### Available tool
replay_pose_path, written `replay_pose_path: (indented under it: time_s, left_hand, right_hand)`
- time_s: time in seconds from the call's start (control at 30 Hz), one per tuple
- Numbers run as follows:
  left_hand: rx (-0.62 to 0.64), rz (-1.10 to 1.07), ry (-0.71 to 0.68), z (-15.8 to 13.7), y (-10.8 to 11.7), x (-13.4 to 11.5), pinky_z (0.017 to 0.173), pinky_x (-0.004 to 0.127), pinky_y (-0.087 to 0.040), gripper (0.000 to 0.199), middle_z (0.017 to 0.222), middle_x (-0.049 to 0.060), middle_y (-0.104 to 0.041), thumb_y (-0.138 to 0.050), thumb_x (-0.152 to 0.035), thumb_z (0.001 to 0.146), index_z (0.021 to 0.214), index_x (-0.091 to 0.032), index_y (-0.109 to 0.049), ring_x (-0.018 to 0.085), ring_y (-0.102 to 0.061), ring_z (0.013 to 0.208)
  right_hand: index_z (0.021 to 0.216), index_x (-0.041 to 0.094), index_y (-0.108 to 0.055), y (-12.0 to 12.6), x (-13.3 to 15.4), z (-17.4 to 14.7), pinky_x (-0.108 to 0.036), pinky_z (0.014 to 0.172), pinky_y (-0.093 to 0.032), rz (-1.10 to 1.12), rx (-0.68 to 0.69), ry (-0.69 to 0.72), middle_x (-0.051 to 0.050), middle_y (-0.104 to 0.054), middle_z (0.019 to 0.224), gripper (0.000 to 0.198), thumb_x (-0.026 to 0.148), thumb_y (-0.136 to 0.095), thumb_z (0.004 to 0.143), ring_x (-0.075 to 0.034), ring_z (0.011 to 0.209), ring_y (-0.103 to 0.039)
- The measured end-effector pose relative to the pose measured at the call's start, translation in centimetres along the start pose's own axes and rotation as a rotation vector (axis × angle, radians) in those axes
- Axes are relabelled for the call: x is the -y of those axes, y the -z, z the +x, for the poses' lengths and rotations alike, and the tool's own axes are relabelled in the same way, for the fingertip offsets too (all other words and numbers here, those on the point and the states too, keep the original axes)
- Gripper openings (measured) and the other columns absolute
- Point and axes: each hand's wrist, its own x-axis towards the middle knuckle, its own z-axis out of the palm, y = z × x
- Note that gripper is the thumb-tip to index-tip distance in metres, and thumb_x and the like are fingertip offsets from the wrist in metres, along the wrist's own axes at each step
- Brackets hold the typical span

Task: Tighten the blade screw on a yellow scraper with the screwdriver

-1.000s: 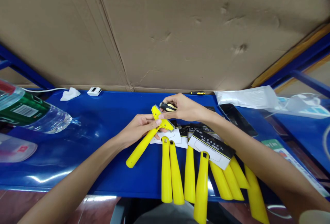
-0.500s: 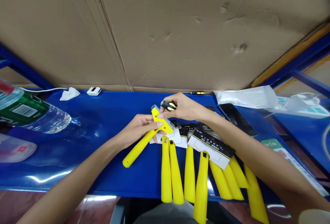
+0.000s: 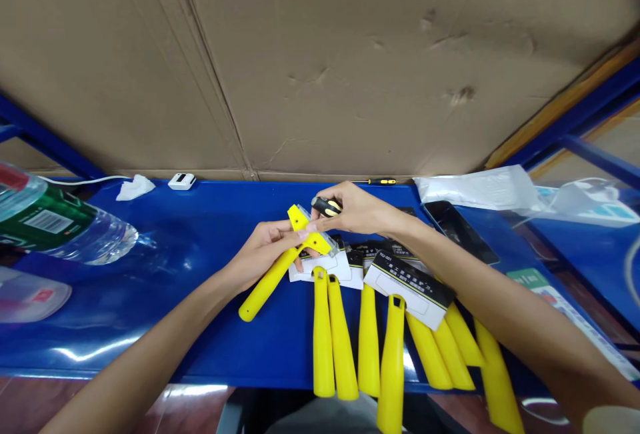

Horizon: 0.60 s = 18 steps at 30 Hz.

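Note:
A yellow scraper (image 3: 270,285) with a wide head and a clear edge cover slants above the blue table. My left hand (image 3: 266,246) is closed round it where the handle meets the head. In my right hand (image 3: 350,207) is a screwdriver (image 3: 327,207) with a black and cream handle; its shaft is hidden. The fingers of that hand also touch the scraper's head. Just right of and below my hands lie several yellow handles (image 3: 324,334) and printed cards (image 3: 413,287), some overlapping.
A large bottle (image 3: 55,221) lies at the left above a clear plastic container (image 3: 35,294). Along the back are a small white device (image 3: 182,181) and another screwdriver (image 3: 383,181). A phone (image 3: 460,231) and a white plastic package (image 3: 475,189) rest at the right, beneath a cardboard wall (image 3: 320,74).
The scraper's head has shifted slightly left and turned a little in my left hand. My right hand keeps the screwdriver in nearly the same place. The view has moved slightly.

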Motion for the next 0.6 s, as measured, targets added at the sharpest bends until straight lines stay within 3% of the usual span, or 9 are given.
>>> replay_pose_path:
  time_s: [0.6]
  left_hand:
    - [0.037, 0.019, -0.02, -0.19, -0.08, -0.33, 0.061, 0.025, -0.063, 0.038, 0.095, 0.014, -0.086, -0.089, -0.042, 0.092, 0.114, -0.012, -0.084, 0.017, -0.076, 0.062]
  right_hand:
    - [0.085, 0.018, -0.077, -0.59, -0.25, 0.05, -0.029, 0.062, -0.035, 0.007, -0.072, 0.036, 0.005, -0.058, 0.071, 0.04, 0.055, -0.092, 0.079, -0.011, 0.066, -0.044]
